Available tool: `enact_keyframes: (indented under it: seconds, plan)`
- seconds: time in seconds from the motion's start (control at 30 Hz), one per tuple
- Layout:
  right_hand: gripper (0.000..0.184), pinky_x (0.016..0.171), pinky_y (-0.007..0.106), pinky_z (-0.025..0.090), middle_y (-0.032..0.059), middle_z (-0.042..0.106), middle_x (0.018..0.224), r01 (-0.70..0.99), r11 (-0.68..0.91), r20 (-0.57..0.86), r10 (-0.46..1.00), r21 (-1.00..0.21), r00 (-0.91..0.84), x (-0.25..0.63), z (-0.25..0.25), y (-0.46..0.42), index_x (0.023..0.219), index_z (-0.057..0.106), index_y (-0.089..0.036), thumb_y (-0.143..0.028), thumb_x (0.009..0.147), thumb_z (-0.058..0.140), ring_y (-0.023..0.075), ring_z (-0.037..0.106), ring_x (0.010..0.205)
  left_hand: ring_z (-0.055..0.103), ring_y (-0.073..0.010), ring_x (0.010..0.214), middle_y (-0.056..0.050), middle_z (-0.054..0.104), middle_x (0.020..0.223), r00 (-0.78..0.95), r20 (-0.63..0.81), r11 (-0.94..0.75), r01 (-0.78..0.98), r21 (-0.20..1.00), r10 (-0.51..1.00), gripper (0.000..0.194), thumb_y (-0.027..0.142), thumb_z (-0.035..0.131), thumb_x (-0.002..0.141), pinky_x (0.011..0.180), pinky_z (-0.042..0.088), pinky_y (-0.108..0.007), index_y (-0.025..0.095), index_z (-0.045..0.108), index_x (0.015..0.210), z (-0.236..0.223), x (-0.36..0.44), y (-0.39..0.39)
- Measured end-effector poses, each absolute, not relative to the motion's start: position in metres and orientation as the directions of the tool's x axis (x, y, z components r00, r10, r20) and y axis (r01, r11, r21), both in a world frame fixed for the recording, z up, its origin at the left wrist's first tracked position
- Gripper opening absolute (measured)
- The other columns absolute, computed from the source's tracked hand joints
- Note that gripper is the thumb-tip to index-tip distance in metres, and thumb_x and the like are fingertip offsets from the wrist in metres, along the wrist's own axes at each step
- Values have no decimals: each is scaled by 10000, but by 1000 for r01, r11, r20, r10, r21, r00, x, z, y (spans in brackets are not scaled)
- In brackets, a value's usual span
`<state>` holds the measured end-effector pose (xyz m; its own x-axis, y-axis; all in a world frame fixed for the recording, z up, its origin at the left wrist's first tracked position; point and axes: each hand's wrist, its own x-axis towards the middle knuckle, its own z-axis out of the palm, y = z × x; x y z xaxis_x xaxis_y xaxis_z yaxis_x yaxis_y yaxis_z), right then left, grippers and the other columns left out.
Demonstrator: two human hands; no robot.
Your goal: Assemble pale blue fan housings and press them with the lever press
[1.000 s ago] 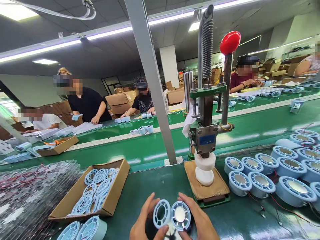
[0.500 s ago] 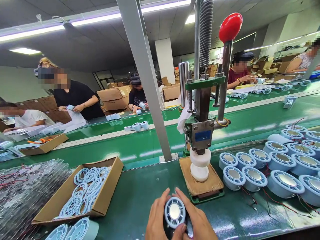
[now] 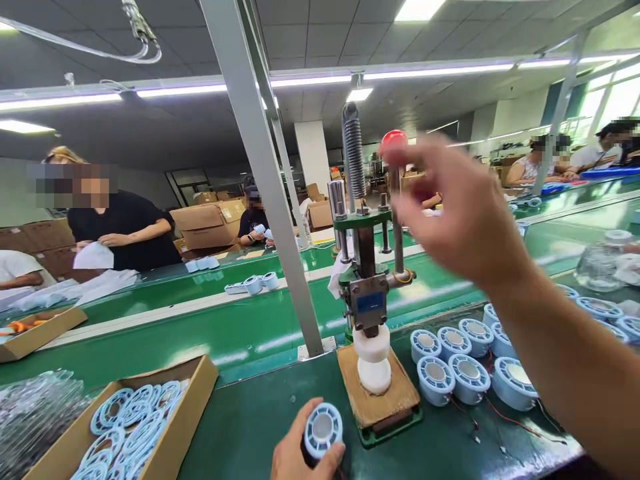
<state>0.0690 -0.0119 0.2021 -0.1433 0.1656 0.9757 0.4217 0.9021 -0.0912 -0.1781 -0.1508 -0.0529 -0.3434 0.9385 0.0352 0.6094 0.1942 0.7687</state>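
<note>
My left hand (image 3: 305, 447) grips a light-blue round housing (image 3: 323, 430) with a spoked ring and a silvery disc in its middle. It is at the front of the bench, left of a hand press (image 3: 369, 293). My right hand (image 3: 450, 200) is raised at the press lever's red knob (image 3: 393, 141), thumb and fingers apart. Motion blurs it, and whether it touches the knob I cannot tell. Under the press ram, a white upper block (image 3: 371, 343) sits just above a white lower block (image 3: 375, 377) on a wooden base plate (image 3: 350, 373).
Several similar housings (image 3: 469, 377) with thin wires stand right of the press. A cardboard tray (image 3: 200, 393) of light-blue rings is at left, beside stacked clear plastic pieces (image 3: 43, 407). A metal post (image 3: 270, 173) rises behind. Other people work across the green conveyor (image 3: 230, 333).
My right hand has let go of the housing and moved up to the lever knob. My left hand keeps the housing. The view has shifted, with more ceiling showing.
</note>
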Motion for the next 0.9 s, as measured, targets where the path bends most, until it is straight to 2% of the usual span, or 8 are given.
enact_keyframes:
  seconds: [0.1,0.2,0.33,0.43,0.53,0.7,0.83,0.9]
  plan:
    - [435,801,169,414,29,660,1048,466,848,951,305,-250,-44,59,274,48,1174,535,99,-104,854,320,60,621,995,664,-270,1060,-106,713,1169,-369,84,123,505,854,926,590,337,658,655,968,508,-366,147,604,1211,-21,-163,-120]
    - [481,651,126,373,16,691,906,364,837,873,475,-408,-113,42,287,88,1123,556,112,-137,857,242,15,646,809,658,-258,1039,-126,706,1158,-311,112,11,370,929,944,575,275,688,632,955,502,-347,125,605,1180,-5,-137,-94]
    - [399,566,63,331,10,723,868,253,872,886,454,-419,-98,36,274,98,1059,640,17,-96,834,330,-5,654,688,646,-229,1005,-77,720,1115,-162,158,-108,280,954,974,547,180,731,614,917,497,-306,150,626,1150,-9,-113,-66]
    - [572,554,90,277,52,696,940,236,879,884,450,-414,-127,40,272,93,1119,549,135,-153,801,170,-43,624,718,640,-228,969,-69,729,1048,-100,167,-135,265,955,981,458,192,734,650,883,500,-315,145,642,1096,-21,-106,-55]
    - [707,542,135,273,38,662,875,219,880,880,456,-422,-135,41,273,89,1105,449,257,-178,739,30,-90,562,658,624,-253,1031,-87,714,1102,-113,184,-149,262,954,977,480,229,726,691,934,483,-354,145,624,1152,-29,-106,-54]
    - [382,512,57,329,69,709,800,177,879,885,461,-443,-70,37,273,88,1070,585,142,-64,842,359,-63,505,504,549,-271,1203,-82,619,1317,-162,219,-173,257,951,962,624,197,679,720,1077,386,-401,192,525,1325,-35,-101,-68]
    - [346,513,100,344,54,692,786,173,875,885,465,-453,-35,46,267,79,1031,622,114,-71,851,391,-48,465,462,473,-239,1318,-67,482,1478,-171,242,-192,267,944,955,957,118,695,675,1145,318,-379,246,243,1509,-40,-95,-78]
    - [302,572,134,413,47,685,850,190,894,910,414,-407,0,53,254,69,1046,640,44,-133,909,438,-15,529,540,478,-253,1317,-79,489,1472,-177,214,-159,280,947,961,1006,140,726,657,1138,334,-390,241,220,1520,-43,-94,-81]
